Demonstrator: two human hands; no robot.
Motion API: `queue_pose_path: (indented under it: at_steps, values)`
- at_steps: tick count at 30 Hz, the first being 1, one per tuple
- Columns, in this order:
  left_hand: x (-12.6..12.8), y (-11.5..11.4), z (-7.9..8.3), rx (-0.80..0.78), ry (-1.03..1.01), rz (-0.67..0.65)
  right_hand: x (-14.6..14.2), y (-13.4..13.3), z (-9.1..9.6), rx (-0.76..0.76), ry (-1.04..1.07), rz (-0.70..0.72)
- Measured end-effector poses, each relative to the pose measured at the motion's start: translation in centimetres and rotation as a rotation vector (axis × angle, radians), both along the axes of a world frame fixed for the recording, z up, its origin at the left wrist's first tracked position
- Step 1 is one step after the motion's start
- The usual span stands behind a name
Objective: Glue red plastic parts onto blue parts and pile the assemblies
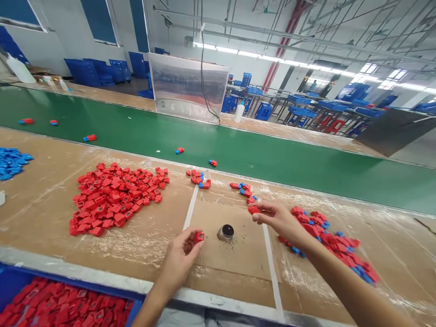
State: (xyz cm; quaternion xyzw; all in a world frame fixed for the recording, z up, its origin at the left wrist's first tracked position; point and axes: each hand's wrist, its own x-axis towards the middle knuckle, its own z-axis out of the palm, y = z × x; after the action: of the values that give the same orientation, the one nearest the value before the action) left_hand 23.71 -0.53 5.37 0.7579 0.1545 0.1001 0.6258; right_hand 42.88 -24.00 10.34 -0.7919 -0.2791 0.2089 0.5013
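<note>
Between thumb and fingers, my left hand [179, 255] grips a small red plastic block [199, 236] with a dark opening on one face. My right hand [276, 219] pinches a red plastic piece [254, 209], partly covered by its fingertips. A small round pot [227, 231] with a black top sits on the cardboard sheet [238, 263] between the two hands. Just beyond my right hand lies a short row of red and blue pieces [245, 192]. The large heap of red blocks [116, 195] is left of my left hand.
A green conveyor belt [272, 152] crosses behind the table, with scattered red-and-blue pieces [213, 163] on it. More red-and-blue pieces [335, 245] are piled at right. Blue parts [12, 162] lie far left. A blue bin [138, 309] of red blocks stands at front left.
</note>
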Motion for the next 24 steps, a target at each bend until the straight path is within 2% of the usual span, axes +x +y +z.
queue_pose_path:
  at_steps: [3, 6, 13, 19, 24]
  values:
    - [0.0, -1.6, -0.9, -0.023, 0.003, -0.044, -3.0, -0.1, -0.6, 0.024, 0.004, 0.036]
    - [-0.2, -2.3, -1.3, 0.008, 0.002, -0.083, -4.4, 0.3, -1.3, 0.025, -0.07, 0.055]
    - [-0.8, -2.1, -0.8, 0.071, 0.016, -0.131, -4.9, 1.0, -2.5, -0.038, -0.29, 0.042]
    - [-0.8, -2.3, -0.5, 0.112, 0.027, -0.151, -5.8, 1.1, -2.5, -0.092, -0.568, 0.098]
    - [-0.6, -2.2, -0.4, 0.096, 0.03, -0.175, -6.3, 1.4, -2.6, -0.108, -0.665, 0.147]
